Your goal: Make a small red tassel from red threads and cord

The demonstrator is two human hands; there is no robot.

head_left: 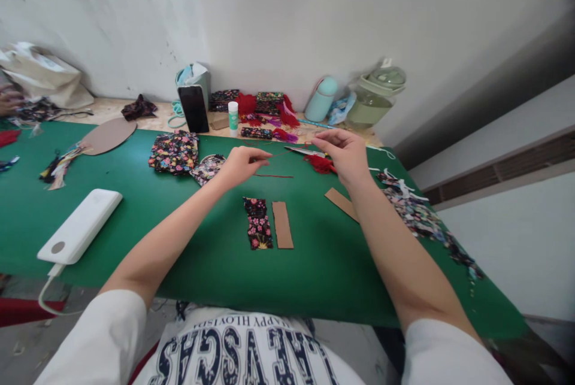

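Note:
My left hand (246, 164) is over the green table, its fingers drawn together and pointing right; anything in them is too fine to make out. To the right, my right hand (345, 151) is raised with thumb and fingertips pinched together, and what they hold cannot be made out. Between the hands a short red thread (275, 176) lies on the table. Scissors (302, 150) and a red yarn bundle (320, 163) are beside my right hand. Nearer me lie a dark floral fabric strip (259, 223) and a cardboard strip (283, 225), side by side.
Another cardboard strip (341, 204) is partly behind my right forearm. Folded floral fabric (174, 152), a glue stick (233, 119) and an upright phone (194, 109) stand farther back. A white power bank (79, 226) is at left, fabric scraps (413, 211) at right. Another person's hand (9, 102) shows far left.

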